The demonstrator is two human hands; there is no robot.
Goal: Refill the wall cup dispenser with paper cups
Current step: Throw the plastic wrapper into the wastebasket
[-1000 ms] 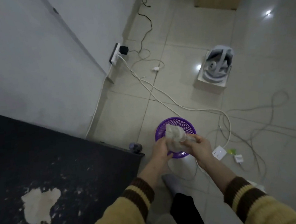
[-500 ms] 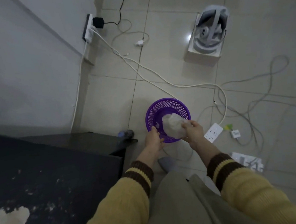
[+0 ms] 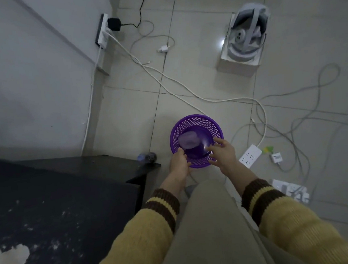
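A purple mesh waste basket (image 3: 193,118) stands on the tiled floor in front of me. A crumpled pale plastic wrapper (image 3: 189,140) lies inside it. My left hand (image 3: 178,162) hovers at the basket's near-left rim, fingers loosely curled and holding nothing. My right hand (image 3: 222,153) is over the near-right rim with its fingers spread and empty. No paper cups and no wall dispenser are in view.
A black table (image 3: 57,197) with a pale worn patch fills the lower left. White cables (image 3: 186,92) run across the floor from a wall socket (image 3: 102,31) to a power strip (image 3: 250,156). A white box holding a headset (image 3: 243,42) sits far right.
Both hands held the crumpled wrapper above the basket; they lowered it and let go, and it now lies inside. The view has tilted further down.
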